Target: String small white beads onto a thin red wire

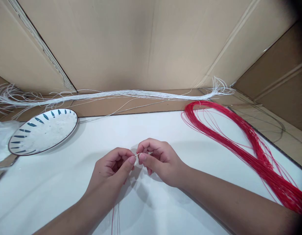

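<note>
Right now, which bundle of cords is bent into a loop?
The red bundle, on the white surface right of the right hand; the white bundle lies stretched straight along the cardboard wall.

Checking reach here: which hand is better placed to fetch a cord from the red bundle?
Probably the right hand: the red bundle lies on its side of the white surface. The left hand would have to cross over. Both hands now pinch a thin pale strand in their grip.

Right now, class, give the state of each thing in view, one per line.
Left hand: pinched shut on a strand.
Right hand: pinched shut on the same strand.
Red cords: loose, looped on the table.
White cords: loose, laid along the back.
Plate: right way up.
</note>
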`<state>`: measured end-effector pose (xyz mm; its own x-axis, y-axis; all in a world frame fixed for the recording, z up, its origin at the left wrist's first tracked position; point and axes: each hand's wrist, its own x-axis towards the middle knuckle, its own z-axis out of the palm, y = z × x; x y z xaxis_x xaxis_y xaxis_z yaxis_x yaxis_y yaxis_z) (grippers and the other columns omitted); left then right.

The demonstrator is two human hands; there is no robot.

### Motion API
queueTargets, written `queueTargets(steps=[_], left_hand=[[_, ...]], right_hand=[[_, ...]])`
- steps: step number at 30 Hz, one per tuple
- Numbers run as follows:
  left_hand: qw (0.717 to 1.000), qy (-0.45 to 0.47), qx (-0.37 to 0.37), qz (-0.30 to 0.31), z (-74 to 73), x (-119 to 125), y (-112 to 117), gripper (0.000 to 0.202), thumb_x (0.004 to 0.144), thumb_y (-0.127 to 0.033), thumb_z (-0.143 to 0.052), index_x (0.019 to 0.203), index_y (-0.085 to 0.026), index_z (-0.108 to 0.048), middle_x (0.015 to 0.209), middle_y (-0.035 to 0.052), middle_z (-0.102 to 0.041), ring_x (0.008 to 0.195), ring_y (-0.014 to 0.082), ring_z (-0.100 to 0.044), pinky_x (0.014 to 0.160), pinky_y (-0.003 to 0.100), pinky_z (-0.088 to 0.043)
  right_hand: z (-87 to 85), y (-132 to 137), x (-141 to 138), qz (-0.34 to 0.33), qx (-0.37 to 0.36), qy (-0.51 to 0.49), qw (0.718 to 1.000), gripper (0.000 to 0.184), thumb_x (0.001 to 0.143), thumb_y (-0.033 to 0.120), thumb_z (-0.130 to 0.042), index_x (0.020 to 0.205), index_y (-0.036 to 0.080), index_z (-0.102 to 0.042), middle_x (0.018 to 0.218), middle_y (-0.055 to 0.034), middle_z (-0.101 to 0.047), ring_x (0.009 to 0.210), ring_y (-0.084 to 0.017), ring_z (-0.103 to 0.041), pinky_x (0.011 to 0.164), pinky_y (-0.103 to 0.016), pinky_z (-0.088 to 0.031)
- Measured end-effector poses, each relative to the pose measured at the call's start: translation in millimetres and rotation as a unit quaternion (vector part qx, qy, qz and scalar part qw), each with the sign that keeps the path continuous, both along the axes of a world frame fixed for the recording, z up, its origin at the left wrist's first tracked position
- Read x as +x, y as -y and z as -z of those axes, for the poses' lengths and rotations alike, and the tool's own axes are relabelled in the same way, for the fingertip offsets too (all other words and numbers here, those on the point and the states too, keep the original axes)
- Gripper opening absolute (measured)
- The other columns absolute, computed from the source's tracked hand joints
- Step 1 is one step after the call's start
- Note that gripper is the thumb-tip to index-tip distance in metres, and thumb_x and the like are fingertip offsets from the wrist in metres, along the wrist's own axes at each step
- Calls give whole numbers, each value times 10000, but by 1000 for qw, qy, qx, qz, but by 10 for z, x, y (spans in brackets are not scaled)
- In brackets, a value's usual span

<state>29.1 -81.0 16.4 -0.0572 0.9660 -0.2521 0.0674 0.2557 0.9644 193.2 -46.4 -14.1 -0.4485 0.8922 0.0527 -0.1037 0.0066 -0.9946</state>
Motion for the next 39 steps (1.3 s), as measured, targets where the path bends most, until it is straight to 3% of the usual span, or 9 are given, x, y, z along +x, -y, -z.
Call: queueTargets(steps=[6,10,20,26,30,39], left_hand=[[1000,7,-8,-2,37,-26,-16,128,834,-323,-686,759,-219,-686,597,-50,-576,537,70,-390,517,178,-327],[999,-2,-23,37,62,-76,-24,161,847,-361,-685,772,-218,-684,603,-41,-597,531,73,-405,505,177,-332],[997,8,-33,67,124,-157,-66,203,868,-401,-671,806,-209,-648,620,-34,-630,505,71,-433,505,183,-359],[999,12,-40,33,69,-115,-43,174,851,-354,-671,775,-198,-660,609,-31,-606,523,72,-409,504,184,-317],[998,-4,-15,55,36,-89,-30,150,814,-358,-707,786,-211,-702,597,-31,-580,542,89,-414,507,208,-316],[999,-35,-10,27,-40,-12,-5,190,815,-375,-689,719,-212,-706,590,-41,-537,558,91,-396,533,223,-308]], right_hand=[[-3,-10,-11,6,30,29,999,140,928,319,-631,897,183,-616,748,-4,-599,598,-102,-533,504,-227,-474],[-9,-15,-17,4,25,17,1000,135,924,312,-635,888,183,-618,736,0,-600,583,-100,-535,503,-230,-469],[-38,-6,-5,5,24,19,1000,150,905,304,-643,839,174,-605,711,-3,-601,542,-90,-512,492,-223,-439],[-23,6,2,2,6,18,1000,161,899,316,-645,838,176,-595,710,-6,-587,537,-91,-488,478,-222,-404],[-22,5,9,-1,-1,28,1000,174,890,337,-646,835,183,-589,692,-2,-566,539,-101,-475,472,-231,-399],[-22,4,6,0,0,33,999,176,889,332,-644,825,177,-590,684,-4,-563,545,-105,-482,472,-236,-430]])
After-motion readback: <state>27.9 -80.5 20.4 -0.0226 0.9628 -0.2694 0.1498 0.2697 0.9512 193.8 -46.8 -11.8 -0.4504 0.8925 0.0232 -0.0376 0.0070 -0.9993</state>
